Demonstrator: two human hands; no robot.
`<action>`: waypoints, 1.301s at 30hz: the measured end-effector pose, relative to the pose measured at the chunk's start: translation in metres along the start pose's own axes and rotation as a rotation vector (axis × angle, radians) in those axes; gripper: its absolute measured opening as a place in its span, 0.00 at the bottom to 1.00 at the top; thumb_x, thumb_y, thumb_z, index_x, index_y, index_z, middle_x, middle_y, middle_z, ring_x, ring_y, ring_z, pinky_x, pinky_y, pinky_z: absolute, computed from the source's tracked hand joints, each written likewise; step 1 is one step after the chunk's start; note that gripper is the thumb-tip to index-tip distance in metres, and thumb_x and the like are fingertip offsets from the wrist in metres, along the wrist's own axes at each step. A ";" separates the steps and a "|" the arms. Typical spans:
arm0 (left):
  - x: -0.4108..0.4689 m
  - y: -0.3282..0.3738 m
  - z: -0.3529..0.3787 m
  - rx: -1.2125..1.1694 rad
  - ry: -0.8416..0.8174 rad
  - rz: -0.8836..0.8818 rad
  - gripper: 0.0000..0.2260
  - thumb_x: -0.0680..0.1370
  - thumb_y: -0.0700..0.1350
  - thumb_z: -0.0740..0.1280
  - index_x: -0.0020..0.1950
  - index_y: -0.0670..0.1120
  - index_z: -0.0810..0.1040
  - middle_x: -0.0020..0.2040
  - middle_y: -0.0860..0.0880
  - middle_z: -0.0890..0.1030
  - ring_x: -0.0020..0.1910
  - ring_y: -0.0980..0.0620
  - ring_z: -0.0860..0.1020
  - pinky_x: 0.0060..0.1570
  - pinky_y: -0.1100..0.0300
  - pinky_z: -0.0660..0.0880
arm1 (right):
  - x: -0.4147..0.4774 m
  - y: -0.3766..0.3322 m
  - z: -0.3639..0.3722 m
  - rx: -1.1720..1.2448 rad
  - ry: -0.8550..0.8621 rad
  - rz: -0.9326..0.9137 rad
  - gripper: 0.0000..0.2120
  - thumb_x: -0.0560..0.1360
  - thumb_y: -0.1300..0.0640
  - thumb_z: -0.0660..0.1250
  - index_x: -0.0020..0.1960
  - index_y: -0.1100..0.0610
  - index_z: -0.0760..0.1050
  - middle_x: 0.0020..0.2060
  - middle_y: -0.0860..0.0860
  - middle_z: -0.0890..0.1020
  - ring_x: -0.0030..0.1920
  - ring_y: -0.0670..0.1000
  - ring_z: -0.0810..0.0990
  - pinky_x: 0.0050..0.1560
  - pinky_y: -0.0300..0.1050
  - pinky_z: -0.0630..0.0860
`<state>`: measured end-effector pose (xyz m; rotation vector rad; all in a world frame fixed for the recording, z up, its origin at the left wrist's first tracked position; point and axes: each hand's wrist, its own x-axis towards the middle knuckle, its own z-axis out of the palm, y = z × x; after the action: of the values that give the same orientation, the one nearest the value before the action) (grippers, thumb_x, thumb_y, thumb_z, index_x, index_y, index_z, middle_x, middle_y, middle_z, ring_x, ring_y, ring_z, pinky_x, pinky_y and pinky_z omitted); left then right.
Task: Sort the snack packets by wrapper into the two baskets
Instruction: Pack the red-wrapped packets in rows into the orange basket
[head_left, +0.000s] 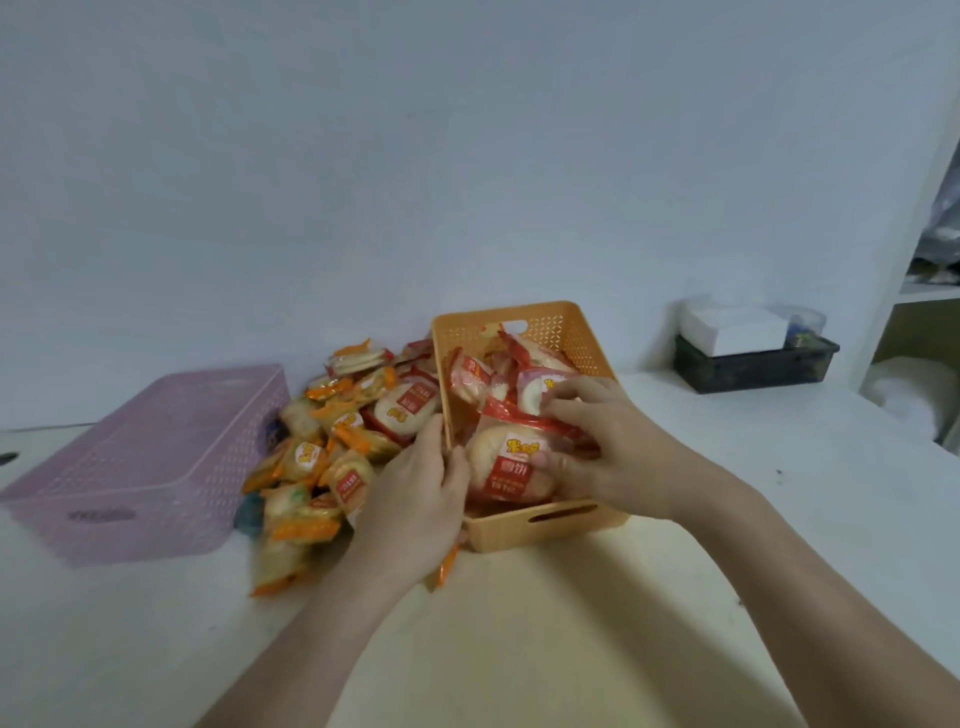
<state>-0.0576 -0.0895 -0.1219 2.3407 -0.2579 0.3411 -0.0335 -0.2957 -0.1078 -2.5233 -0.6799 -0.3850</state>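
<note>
red-wrapped packet (511, 467) in orange basket (545, 525), white characters "雪饼", smaller print illegible

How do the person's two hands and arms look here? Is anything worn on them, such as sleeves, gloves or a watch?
Both arms are bare as far as the picture shows them: no sleeve reaches into view. The left hand and the right hand wear no gloves. No ring, watch or bracelet can be seen on the fingers or wrists. No marks or tattoos are visible, though the picture is slightly blurred.
</note>
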 end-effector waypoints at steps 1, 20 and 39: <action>0.000 -0.001 -0.002 0.034 0.053 0.031 0.12 0.83 0.52 0.54 0.65 0.57 0.68 0.50 0.62 0.76 0.47 0.60 0.79 0.35 0.71 0.68 | 0.000 -0.001 -0.001 -0.025 -0.037 0.012 0.21 0.73 0.40 0.67 0.60 0.53 0.77 0.62 0.48 0.70 0.67 0.52 0.63 0.69 0.49 0.62; 0.045 0.042 0.001 0.860 -0.398 0.448 0.12 0.73 0.56 0.69 0.51 0.52 0.75 0.39 0.54 0.75 0.38 0.51 0.75 0.30 0.57 0.68 | 0.013 -0.016 -0.042 -0.625 -0.518 0.124 0.22 0.74 0.44 0.65 0.63 0.49 0.62 0.56 0.50 0.77 0.58 0.55 0.74 0.50 0.49 0.61; 0.037 0.034 0.017 0.706 -0.073 0.419 0.09 0.75 0.43 0.68 0.54 0.49 0.74 0.48 0.51 0.79 0.47 0.49 0.80 0.38 0.58 0.74 | 0.012 -0.022 -0.044 -0.450 -0.274 -0.011 0.10 0.73 0.46 0.68 0.51 0.47 0.77 0.41 0.45 0.79 0.44 0.49 0.74 0.39 0.42 0.68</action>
<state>-0.0295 -0.1289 -0.0998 2.9861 -0.7739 0.6289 -0.0417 -0.2976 -0.0577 -3.0386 -0.7793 -0.2131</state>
